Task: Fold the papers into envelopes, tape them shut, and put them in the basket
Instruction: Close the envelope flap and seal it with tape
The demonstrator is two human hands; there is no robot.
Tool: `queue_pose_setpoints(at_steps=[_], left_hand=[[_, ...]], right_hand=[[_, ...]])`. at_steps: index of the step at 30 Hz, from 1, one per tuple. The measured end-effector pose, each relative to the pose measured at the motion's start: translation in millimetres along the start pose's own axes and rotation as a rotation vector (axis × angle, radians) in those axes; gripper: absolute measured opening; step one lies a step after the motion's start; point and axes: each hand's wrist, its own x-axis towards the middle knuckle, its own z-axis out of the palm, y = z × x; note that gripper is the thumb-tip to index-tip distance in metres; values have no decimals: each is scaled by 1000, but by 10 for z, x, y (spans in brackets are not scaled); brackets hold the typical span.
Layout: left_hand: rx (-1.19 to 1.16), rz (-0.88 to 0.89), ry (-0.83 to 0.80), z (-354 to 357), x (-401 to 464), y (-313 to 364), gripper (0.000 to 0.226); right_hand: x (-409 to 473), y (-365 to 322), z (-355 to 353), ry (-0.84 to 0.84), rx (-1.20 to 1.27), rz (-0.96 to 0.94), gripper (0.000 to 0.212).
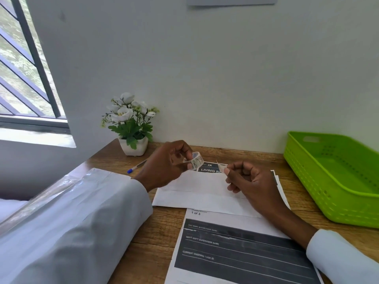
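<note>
My left hand grips a small roll of clear tape above the desk. A short torn strip of tape is pinched between the thumb and forefinger of my right hand, a little right of the roll. Below both hands lies a folded white paper envelope, resting on a stack of printed forms with dark bands. The green plastic basket stands at the right of the desk with nothing visible inside.
A white pot of artificial flowers stands at the back left against the wall. A blue-capped pen lies beside my left wrist. The wooden desk runs to the wall; a window is at far left.
</note>
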Motion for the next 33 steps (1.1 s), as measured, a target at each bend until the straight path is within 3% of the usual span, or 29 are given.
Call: queue_pose_setpoints(at_steps=[8, 15, 22, 30, 33], left_hand=[[595, -138, 164, -483, -90, -340, 29], [721, -314, 182, -625, -182, -560, 22], [837, -338, 299, -685, -220, -625, 14], [871, -416, 245, -698, -231, -648, 19], [891, -313, 322, -644, -202, -484, 23]], right_hand=[[-9, 4, 9, -14, -7, -8, 7], [-5, 40, -5, -6, -48, -34, 17], [-8, 36, 0, -26, -88, -36, 21], [12, 37, -6, 16, -39, -2, 10], [40, -1, -39, 26, -34, -20, 10]])
